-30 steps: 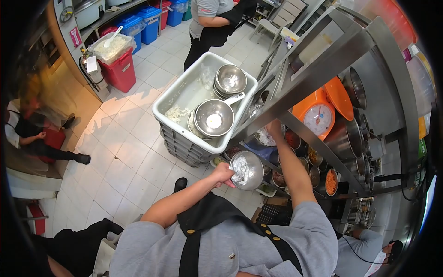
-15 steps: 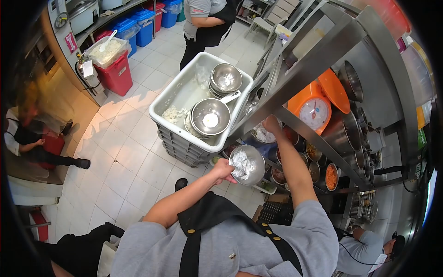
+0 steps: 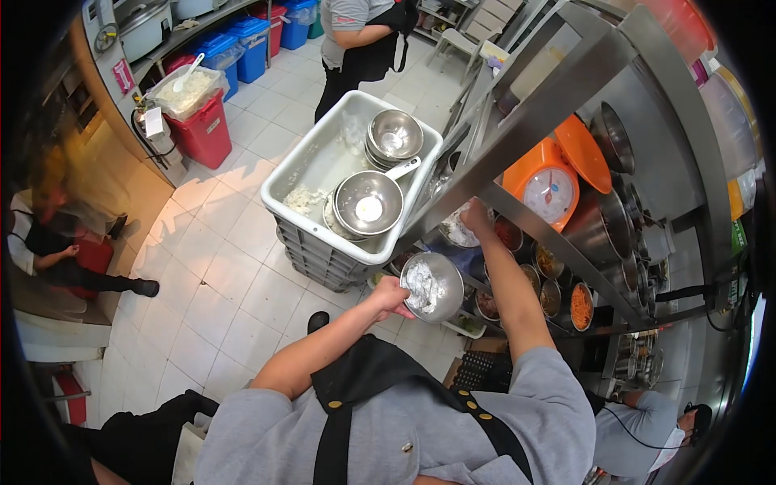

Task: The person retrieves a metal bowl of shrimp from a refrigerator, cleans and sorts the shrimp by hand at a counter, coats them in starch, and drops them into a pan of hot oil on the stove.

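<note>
My left hand (image 3: 392, 297) grips the rim of a steel bowl (image 3: 451, 301), thumb over the edge. A clump of white powder (image 3: 422, 287) lies inside this bowl. My right hand (image 3: 477, 218) reaches under the metal shelf frame to a container of white, powdery or flaky food (image 3: 457, 229). Its fingers are down at the white food and mostly hidden, so their grip does not show. Beside it stand round containers, among them one of shredded orange food (image 3: 580, 307). An orange dial scale (image 3: 550, 196) sits behind the slanting bar.
A white tub (image 3: 272, 198) on stacked crates holds steel bowls (image 3: 370, 202) and white scraps. The steel shelf frame (image 3: 558, 97) slants over my right arm. One person (image 3: 356, 48) stands beyond the tub; another (image 3: 638, 436) is at lower right. A red bin (image 3: 200, 129) stands left.
My right hand has shifted slightly within the white food container. The bowl in my left hand stays almost where it was. The person beyond the tub has moved their arms a little.
</note>
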Motion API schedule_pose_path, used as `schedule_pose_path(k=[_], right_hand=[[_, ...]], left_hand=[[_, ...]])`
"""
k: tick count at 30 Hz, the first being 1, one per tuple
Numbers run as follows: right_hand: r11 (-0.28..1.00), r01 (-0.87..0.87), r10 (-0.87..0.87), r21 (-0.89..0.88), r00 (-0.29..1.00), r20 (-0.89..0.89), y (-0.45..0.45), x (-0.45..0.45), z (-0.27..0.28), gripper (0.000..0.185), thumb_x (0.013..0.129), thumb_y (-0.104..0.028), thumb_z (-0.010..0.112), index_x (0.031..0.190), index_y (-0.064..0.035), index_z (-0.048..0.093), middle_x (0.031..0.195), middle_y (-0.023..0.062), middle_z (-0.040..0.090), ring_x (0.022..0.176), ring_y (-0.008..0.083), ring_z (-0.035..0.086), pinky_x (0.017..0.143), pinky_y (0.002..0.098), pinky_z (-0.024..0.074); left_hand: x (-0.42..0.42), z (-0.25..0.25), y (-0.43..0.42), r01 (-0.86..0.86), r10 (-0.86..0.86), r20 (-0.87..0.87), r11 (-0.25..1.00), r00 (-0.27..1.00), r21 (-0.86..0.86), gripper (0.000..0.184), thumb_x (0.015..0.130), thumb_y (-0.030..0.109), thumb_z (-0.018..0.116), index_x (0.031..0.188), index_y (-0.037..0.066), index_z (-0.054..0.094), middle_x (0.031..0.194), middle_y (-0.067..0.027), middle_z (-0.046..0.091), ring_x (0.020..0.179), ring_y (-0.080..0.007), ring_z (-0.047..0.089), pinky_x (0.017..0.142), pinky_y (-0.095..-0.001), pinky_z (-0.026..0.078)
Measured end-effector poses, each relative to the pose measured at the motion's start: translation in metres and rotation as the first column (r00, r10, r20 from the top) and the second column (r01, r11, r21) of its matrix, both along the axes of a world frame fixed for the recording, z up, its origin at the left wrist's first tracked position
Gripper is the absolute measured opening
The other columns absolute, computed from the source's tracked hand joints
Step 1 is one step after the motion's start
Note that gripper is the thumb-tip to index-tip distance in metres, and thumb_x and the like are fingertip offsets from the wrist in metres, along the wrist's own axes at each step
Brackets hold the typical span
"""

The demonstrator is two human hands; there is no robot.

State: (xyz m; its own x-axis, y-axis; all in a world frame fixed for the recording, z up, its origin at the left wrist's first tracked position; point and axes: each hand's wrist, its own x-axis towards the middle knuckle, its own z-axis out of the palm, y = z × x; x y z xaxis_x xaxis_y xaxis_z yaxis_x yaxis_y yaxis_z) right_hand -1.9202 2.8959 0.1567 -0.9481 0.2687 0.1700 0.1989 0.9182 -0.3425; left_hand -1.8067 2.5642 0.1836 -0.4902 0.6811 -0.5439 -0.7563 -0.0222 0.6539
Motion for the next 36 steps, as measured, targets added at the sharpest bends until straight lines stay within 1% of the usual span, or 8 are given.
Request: schedule_pose_path(k=[13,19,22,25,28,29,30,36], right_hand=[[0.927,-0.058,0.074,-0.371,0.997,0.03,0.003,-0.006,-0.002,0.042,0.071,-0.006,0.054,0.113,0.0016,0.051,0.104,0.0232,0.056,0.103,0.0376,0.054,0.088,0.0385,0.0419],[0.984,-0.168,0.174,-0.06,0.977,0.12,0.007,0.0,0.005,0.034,0.081,-0.019,0.051,0.11,0.0005,0.054,0.111,0.0253,0.056,0.102,0.0412,0.053,0.088,0.0422,0.0423],[0.982,0.183,-0.185,-0.041,0.981,-0.06,0.009,0.008,0.012,0.029,0.084,-0.018,0.048,0.107,-0.001,0.056,0.108,0.0246,0.058,0.1,0.0409,0.055,0.087,0.043,0.0435],[0.663,-0.194,-0.028,0.723,0.959,0.283,0.023,0.032,0.072,0.032,0.088,-0.02,0.045,0.11,0.0015,0.056,0.107,0.0212,0.06,0.1,0.0344,0.057,0.088,0.0381,0.0442],[0.962,-0.052,0.024,0.269,0.994,0.107,-0.002,0.068,0.097,0.027,0.084,-0.015,0.055,0.107,-0.002,0.059,0.103,0.0148,0.063,0.096,0.0269,0.06,0.087,0.036,0.0454],[0.922,0.0,0.02,-0.386,0.999,0.047,-0.017,0.08,0.089,0.026,0.081,-0.009,0.057,0.107,-0.003,0.06,0.103,0.0117,0.063,0.096,0.0229,0.06,0.086,0.0343,0.046],[0.482,0.01,-0.025,-0.876,1.0,-0.002,-0.034,0.091,0.081,0.027,0.079,-0.003,0.06,0.106,-0.0039,0.061,0.103,0.0086,0.064,0.095,0.0188,0.06,0.085,0.0326,0.0466],[0.742,-0.005,0.217,-0.671,0.948,0.232,-0.111,0.13,0.068,0.034,0.073,0.004,0.054,0.104,-0.0048,0.065,0.096,0.0111,0.067,0.094,0.0187,0.062,0.083,0.0309,0.0474]], left_hand=[[-0.003,-0.006,0.002,0.016,-0.016,0.008,1.0,1.0,-0.02,0.022,0.08,-0.006,0.045,0.099,-0.014,0.053,0.086,-0.0222,0.062,0.063,-0.0319,0.066,0.052,-0.0401,0.06],[-0.007,-0.004,0.001,0.014,-0.014,-0.005,1.0,1.0,-0.009,0.019,0.081,-0.008,0.045,0.097,-0.015,0.052,0.087,-0.0238,0.061,0.065,-0.0341,0.066,0.055,-0.0409,0.061],[-0.01,-0.009,0.003,0.017,-0.017,0.013,1.0,1.0,-0.001,0.019,0.081,-0.008,0.045,0.097,-0.015,0.052,0.088,-0.0236,0.061,0.066,-0.034,0.066,0.055,-0.0409,0.061],[-0.013,-0.004,0.006,0.0,0.0,0.009,1.0,1.0,0.018,0.021,0.081,-0.008,0.045,0.099,-0.015,0.051,0.09,-0.0235,0.061,0.068,-0.0341,0.066,0.055,-0.0409,0.061],[-0.014,0.0,0.008,0.017,-0.018,0.011,0.999,1.0,0.037,0.022,0.081,-0.007,0.045,0.101,-0.015,0.05,0.093,-0.0233,0.061,0.071,-0.0336,0.066,0.057,-0.0411,0.061],[-0.014,0.001,0.008,0.035,-0.035,0.015,0.998,0.999,0.046,0.023,0.081,-0.007,0.045,0.102,-0.015,0.05,0.094,-0.0232,0.061,0.071,-0.0336,0.066,0.058,-0.0412,0.061],[-0.014,0.0,0.008,0.043,-0.043,0.017,0.998,0.999,0.041,0.023,0.081,-0.007,0.045,0.102,-0.015,0.05,0.094,-0.0232,0.061,0.071,-0.0336,0.066,0.058,-0.0412,0.061],[-0.013,0.0,0.007,0.04,-0.043,0.034,0.996,0.999,0.08,0.024,0.081,-0.008,0.044,0.103,-0.014,0.05,0.095,-0.0234,0.061,0.073,-0.0336,0.066,0.059,-0.041,0.061]])
